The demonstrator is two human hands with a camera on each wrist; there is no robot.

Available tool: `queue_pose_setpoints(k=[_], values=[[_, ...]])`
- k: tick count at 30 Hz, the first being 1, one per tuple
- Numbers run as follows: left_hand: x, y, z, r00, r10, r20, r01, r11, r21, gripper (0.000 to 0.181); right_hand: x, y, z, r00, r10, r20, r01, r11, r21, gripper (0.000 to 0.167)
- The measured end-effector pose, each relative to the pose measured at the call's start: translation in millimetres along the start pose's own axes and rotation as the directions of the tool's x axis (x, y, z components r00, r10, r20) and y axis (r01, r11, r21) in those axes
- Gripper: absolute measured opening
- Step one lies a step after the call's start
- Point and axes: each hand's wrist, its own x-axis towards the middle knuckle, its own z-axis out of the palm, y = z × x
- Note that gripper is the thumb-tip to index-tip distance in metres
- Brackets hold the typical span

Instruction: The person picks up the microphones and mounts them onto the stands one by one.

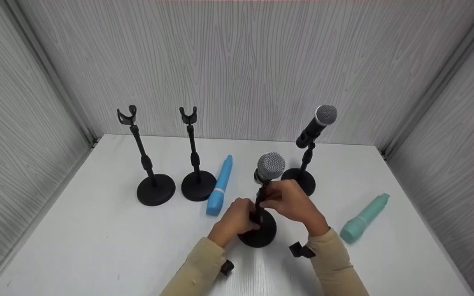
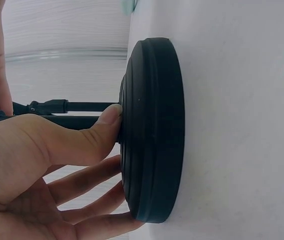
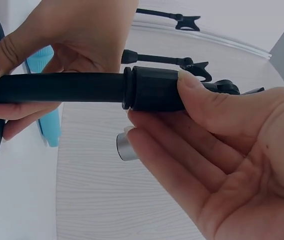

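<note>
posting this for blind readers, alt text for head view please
A person's left grip and right grip hold a black stand topped by a silver-headed microphone. Behind are another mounted microphone and two empty stands; a blue wand and a green wand lie on the white table.

Stand (image 1: 147,163) far left, loose microphone (image 1: 364,218) far right, mounted microphone (image 1: 271,165) between

Left forearm (image 1: 198,263), right forearm (image 1: 333,263): one pair, beige-sleeved, reaching forward before me and converging. Left hand (image 1: 237,216), one: set lower, thumb extended, fingers spread, gripping. Right hand (image 1: 289,200), one: set higher, thumb opposing fingers, pinching.
</note>
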Motion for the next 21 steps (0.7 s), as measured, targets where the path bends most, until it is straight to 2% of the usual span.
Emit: queue_pose_setpoints(k=[3,7,13,21], values=[[-1.7,-1.0,0.5,1.0,0.0,-0.007,0.0,1.0,-0.021,0.027,0.1,-0.5,2.4,0.999,0.009,-0.032,-0.009,1.0,-0.015,0.012],[-3.3,-1.9,1.4,1.0,-0.014,-0.004,0.014,0.999,-0.037,0.029,0.1,-0.3,4.4,0.999,0.017,-0.039,-0.018,1.0,-0.016,0.014],[-2.4,0.0,0.5,0.999,-0.036,0.007,0.036,0.999,-0.022,0.032,-1.5,1.8,-0.4,1.0,0.003,0.017,-0.003,1.0,0.003,0.015],[-1.0,0.9,-0.8,1.0,-0.009,-0.004,0.009,1.0,-0.004,0.03,-0.5,5.0,-4.6,0.997,-0.022,0.079,0.018,0.999,0.042,0.024]])
